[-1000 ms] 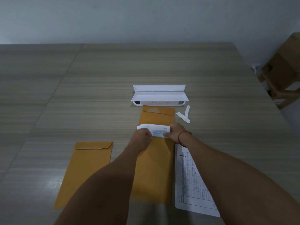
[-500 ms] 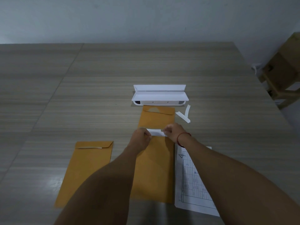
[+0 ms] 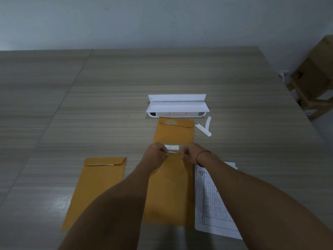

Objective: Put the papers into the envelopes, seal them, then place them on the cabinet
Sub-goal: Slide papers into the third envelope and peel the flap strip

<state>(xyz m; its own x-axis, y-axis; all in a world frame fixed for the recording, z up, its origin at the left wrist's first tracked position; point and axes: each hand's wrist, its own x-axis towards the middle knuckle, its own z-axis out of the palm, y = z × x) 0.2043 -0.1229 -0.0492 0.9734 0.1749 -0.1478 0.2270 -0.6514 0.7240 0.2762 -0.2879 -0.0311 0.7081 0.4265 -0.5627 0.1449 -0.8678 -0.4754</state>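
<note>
Head view: my left hand (image 3: 157, 153) and right hand (image 3: 190, 153) each pinched the envelope (image 3: 169, 192) mouth, folded paper (image 3: 172, 147) poking out between them. Envelope lay flat on the desk (image 3: 108, 105), long axis running from the hands toward me, both hands equally near.

Dim, bluish light over the wooden table (image 3: 108, 98); soft glare pools on its near-left surface. Wide-angle bowing bends the far edges, forearms slightly blurred, shadows faint.
</note>
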